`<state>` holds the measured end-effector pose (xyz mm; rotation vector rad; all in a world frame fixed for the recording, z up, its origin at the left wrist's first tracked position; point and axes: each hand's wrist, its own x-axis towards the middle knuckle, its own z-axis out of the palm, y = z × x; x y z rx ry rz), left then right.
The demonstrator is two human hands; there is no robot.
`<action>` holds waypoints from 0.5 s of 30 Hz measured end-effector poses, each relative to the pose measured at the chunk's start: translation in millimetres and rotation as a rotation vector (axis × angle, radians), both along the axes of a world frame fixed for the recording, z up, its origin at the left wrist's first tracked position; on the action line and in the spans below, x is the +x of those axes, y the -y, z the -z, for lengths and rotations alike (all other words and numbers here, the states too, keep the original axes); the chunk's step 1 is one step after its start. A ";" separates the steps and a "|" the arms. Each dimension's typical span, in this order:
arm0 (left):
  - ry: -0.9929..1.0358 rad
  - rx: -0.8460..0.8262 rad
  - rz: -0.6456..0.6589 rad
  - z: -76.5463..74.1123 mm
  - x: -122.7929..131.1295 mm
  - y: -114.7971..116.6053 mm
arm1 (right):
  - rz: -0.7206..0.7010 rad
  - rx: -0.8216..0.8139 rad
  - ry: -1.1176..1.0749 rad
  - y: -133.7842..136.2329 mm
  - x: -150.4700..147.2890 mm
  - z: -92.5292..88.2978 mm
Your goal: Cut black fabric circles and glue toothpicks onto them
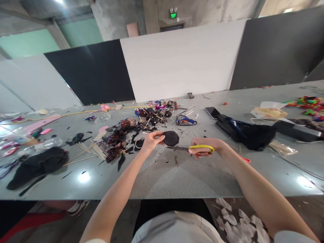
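Between the thumb and fingers of my left hand [152, 141] is a roundish piece of black fabric [171, 138], held up above the table. My right hand [202, 148] grips a pair of scissors [201, 147] by its yellow handles. The blades point left and lie just below the fabric's lower edge; whether they touch it I cannot tell. Black scraps [121, 162] are strewn on the table to the left of my left hand. Beyond the hands sits a cluster of dark balls with thin sticks poking out [149, 118].
A blue glue gun [186, 119] lies behind my hands. At left are wooden sticks [92, 151] and a black cloth bundle [40, 165]. More black cloth [248, 131] lies at right. A white partition [182, 60] stands along the table's far side, and white paper scraps [235, 222] litter the floor.
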<state>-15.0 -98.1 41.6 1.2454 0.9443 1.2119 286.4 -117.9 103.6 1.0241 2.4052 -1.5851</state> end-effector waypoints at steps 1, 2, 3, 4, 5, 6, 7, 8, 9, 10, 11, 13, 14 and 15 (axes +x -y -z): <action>0.006 0.001 -0.010 0.8 0.0 -0.9 | -0.012 0.000 0.005 -0.3 0.0 0.7; 0.015 0.001 -0.020 1.5 0.0 -1.6 | -0.017 0.004 0.008 -0.3 -0.2 1.0; 0.026 0.000 -0.031 2.2 0.0 -2.4 | -0.015 0.007 0.012 0.1 -0.5 0.6; 0.037 -0.002 -0.040 2.8 -0.2 -3.0 | -0.011 0.007 0.020 0.7 -0.8 0.0; 0.049 -0.004 -0.046 3.2 -0.4 -3.5 | -0.001 0.005 0.026 1.3 -1.0 -0.9; 0.058 -0.007 -0.049 3.5 -0.7 -3.9 | 0.014 0.004 0.030 1.7 -1.1 -1.6; 0.066 -0.011 -0.050 3.7 -1.2 -4.3 | 0.021 0.003 0.034 1.7 -1.0 -2.1; 0.071 -0.014 -0.051 3.7 -1.7 -4.6 | 0.018 0.004 0.039 1.4 -0.6 -2.1; 0.074 -0.017 -0.048 3.5 -2.4 -4.8 | 0.010 0.008 0.038 0.6 -0.1 -1.6; 0.075 -0.020 -0.046 3.0 -3.1 -5.0 | 0.003 0.016 0.031 -0.4 0.5 -0.7; 0.073 -0.022 -0.045 2.4 -3.8 -5.2 | -0.005 0.023 0.024 -1.6 1.2 0.6; 0.066 -0.024 -0.041 0.3 -5.3 -5.3 | -0.014 0.031 0.020 -3.5 2.1 3.2; 0.062 -0.024 -0.039 -0.9 -6.0 -5.2 | -0.006 0.031 0.023 -4.1 2.3 4.4; 0.058 -0.026 -0.035 -2.0 -6.7 -5.1 | 0.008 0.023 0.031 -4.4 2.5 5.2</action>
